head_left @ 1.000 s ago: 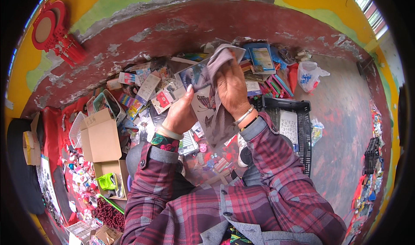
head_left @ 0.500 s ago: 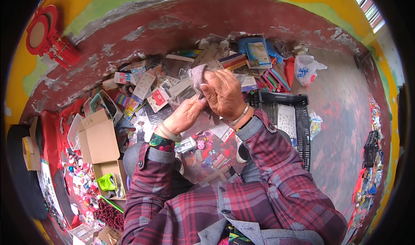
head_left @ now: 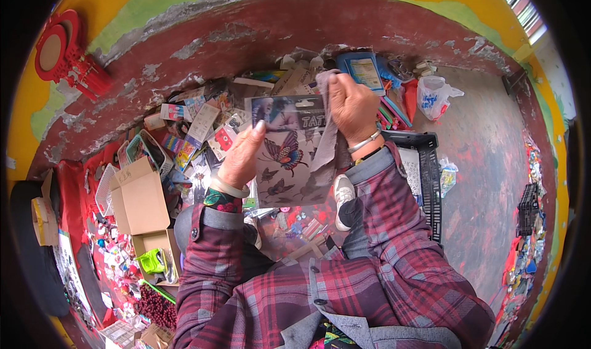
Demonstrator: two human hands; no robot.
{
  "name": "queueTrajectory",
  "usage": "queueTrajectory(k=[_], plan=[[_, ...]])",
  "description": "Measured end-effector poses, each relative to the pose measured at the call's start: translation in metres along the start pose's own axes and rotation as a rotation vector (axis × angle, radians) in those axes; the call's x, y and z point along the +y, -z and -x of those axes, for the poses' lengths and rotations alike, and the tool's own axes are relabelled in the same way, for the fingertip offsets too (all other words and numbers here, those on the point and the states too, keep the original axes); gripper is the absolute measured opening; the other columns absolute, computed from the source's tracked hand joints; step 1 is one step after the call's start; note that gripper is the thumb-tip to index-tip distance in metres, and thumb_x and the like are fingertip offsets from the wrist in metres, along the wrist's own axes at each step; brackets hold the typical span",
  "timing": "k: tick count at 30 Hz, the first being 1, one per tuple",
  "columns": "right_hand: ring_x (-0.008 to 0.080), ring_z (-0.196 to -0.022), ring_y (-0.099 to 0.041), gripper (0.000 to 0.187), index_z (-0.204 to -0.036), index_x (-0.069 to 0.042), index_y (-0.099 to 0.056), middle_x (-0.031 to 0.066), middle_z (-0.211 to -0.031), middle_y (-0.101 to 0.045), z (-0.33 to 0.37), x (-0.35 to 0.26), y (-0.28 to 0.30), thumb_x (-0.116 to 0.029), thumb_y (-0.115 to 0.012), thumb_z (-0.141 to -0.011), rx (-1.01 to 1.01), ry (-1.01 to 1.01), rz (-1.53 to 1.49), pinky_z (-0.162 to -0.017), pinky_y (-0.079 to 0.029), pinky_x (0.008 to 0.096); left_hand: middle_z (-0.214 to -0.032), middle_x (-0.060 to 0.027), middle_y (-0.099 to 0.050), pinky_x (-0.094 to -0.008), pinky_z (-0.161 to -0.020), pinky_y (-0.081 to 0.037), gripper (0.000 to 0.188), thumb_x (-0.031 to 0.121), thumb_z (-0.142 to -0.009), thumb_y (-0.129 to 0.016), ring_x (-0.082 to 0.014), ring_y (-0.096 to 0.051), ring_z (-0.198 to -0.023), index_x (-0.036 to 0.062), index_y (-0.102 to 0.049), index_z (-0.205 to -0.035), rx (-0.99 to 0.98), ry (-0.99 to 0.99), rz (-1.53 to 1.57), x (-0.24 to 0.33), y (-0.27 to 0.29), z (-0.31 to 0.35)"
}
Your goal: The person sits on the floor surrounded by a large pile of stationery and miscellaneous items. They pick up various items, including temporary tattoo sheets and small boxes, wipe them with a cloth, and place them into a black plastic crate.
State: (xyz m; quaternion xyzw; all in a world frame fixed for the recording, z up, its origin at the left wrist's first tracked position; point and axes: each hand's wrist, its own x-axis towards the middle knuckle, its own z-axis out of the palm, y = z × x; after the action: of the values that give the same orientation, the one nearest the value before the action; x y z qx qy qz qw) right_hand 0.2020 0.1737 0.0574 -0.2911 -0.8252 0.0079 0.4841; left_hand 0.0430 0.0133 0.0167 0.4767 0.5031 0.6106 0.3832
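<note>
A flat temporary tattoo sheet [head_left: 284, 179] in a clear sleeve faces up before me, printed with butterflies under a dark header with a hang hole. My left hand [head_left: 242, 157] is closed on its left edge, thumb on the front. At its upper right, my right hand [head_left: 355, 105] grips a greyish-mauve cloth [head_left: 329, 144], fingers bunched round the top of it. The cloth hangs down across the sheet's right side and covers part of it. Whether the right fingers also pinch the sheet cannot be seen.
Packaged goods [head_left: 203, 124] lie heaped along the peeling wall. An open cardboard box [head_left: 143, 195] and small baskets [head_left: 151, 149] stand left. A black crate [head_left: 431, 186] sits right, near a white plastic bag [head_left: 436, 96]. Small trinkets [head_left: 295, 223] lie on the floor between my feet.
My hands have moved apart, the right one up and to the right with the cloth. The sheet's butterfly front now shows between them; before, it was mostly hidden.
</note>
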Motion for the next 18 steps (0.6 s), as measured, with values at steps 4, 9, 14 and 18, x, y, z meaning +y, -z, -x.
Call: queueTrajectory(k=[4, 9, 14, 18], plan=[[0.0374, -0.053, -0.054, 0.034, -0.071, -0.009, -0.059, 0.0153, -0.056, -0.055, -0.004, 0.029, 0.000, -0.034, -0.048, -0.091, 0.041, -0.264, -0.038, -0.047, -0.040, 0.0436, -0.114, -0.0135, -0.057, -0.0388, -0.091, -0.044, 0.040, 0.030, -0.095, -0.038, -0.0247, -0.057, -0.102, 0.0001, -0.048, -0.120, 0.186, 0.086, 0.849, 0.022, 0.012, -0.002], [0.0062, -0.075, -0.050, 0.026, -0.079, -0.003, -0.061, -0.0037, -0.078, -0.057, -0.006, 0.031, 0.005, -0.027, -0.056, -0.089, -0.048, -0.829, -1.211, -0.070, -0.039, 0.0225, -0.124, -0.0166, -0.051, -0.0449, -0.099, -0.036, 0.040, 0.028, -0.097, -0.036, -0.0308, -0.050, -0.113, 0.0007, -0.044, -0.125, 0.246, -0.101, 1.132, 0.017, 0.049, -0.006], [0.0068, -0.077, -0.051, 0.019, -0.096, -0.003, -0.053, 0.0011, -0.085, -0.055, 0.006, 0.061, -0.002, -0.004, -0.055, -0.077, -0.400, -0.842, -1.262, -0.070, -0.041, 0.0213, -0.130, -0.0158, -0.046, -0.0461, -0.103, -0.030, 0.043, 0.028, -0.096, -0.036, -0.0307, -0.045, -0.119, 0.0005, -0.042, -0.129, 0.298, -0.154, 1.246, 0.025, 0.076, 0.000], [0.0080, -0.080, -0.052, 0.045, -0.114, -0.002, -0.045, 0.0073, -0.097, -0.054, 0.006, 0.026, 0.002, 0.003, -0.047, -0.070, -0.425, -0.732, -1.144, -0.070, -0.044, 0.0215, -0.135, -0.0170, -0.041, -0.0479, -0.106, -0.025, 0.051, 0.033, -0.095, -0.036, -0.0326, -0.039, -0.123, -0.0011, -0.037, -0.132, 0.313, -0.183, 1.303, 0.019, 0.100, 0.008]])
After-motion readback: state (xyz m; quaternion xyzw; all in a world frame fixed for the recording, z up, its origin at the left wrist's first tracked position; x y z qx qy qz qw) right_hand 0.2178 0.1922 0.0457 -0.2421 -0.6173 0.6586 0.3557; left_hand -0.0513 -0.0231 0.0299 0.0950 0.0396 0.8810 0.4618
